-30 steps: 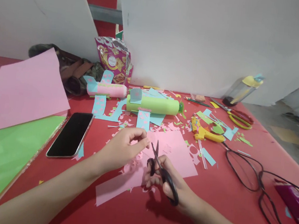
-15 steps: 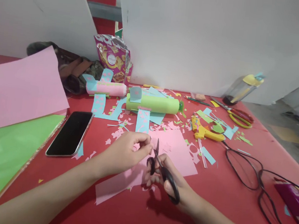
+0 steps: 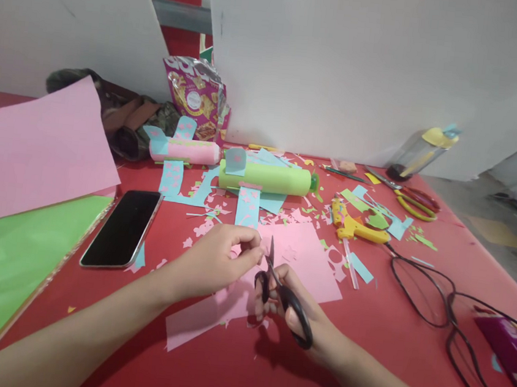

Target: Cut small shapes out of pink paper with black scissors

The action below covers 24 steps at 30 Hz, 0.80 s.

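My right hand (image 3: 291,301) holds black-handled scissors (image 3: 295,311), thumb and fingers in the loops, blades pointing up and away. Close to the blades, my left hand (image 3: 228,255) pinches a small piece of pink paper (image 3: 263,251), mostly hidden by the fingertips. Beneath both hands lies a pink paper sheet (image 3: 308,245) on the red table (image 3: 202,378). Beyond them rests a light green tube model (image 3: 273,179) with blue paper wings, and to its left a pink tube model (image 3: 189,150) with similar wings.
A phone (image 3: 122,228) lies left of my hands, beside pink paper (image 3: 43,152) and green sheets (image 3: 1,271). On the right are a yellow glue gun (image 3: 358,230), its black cable (image 3: 448,299) and larger scissors (image 3: 412,200). A snack bag (image 3: 197,98) and bottle (image 3: 422,152) stand behind; scraps litter the table.
Hardly anything differs. The scissor blades seem slightly closer together beside the pinched paper, and the view has shifted very slightly.
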Motion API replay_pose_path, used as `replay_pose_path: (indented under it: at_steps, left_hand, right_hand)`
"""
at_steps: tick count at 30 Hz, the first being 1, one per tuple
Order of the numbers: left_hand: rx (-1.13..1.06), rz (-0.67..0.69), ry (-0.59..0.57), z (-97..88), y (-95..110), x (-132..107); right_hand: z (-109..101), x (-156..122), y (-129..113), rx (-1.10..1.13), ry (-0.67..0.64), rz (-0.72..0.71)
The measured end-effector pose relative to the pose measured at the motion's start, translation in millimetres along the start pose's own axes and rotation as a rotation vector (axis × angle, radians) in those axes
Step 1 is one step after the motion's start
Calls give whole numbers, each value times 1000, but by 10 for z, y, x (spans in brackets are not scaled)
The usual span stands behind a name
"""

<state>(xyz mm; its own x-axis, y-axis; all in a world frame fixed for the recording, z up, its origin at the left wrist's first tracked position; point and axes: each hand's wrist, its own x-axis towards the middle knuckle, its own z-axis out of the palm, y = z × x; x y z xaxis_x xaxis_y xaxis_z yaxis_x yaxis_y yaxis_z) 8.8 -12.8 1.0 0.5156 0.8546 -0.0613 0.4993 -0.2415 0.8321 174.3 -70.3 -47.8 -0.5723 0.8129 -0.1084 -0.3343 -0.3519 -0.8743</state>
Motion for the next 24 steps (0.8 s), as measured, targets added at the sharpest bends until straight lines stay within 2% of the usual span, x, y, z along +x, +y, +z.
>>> replay_pose_path:
  at_steps: [24]
  left_hand:
    - [-3, -13, -21, -26, -25, 20]
  right_hand:
    - [-10, 8, 11, 13, -10, -33]
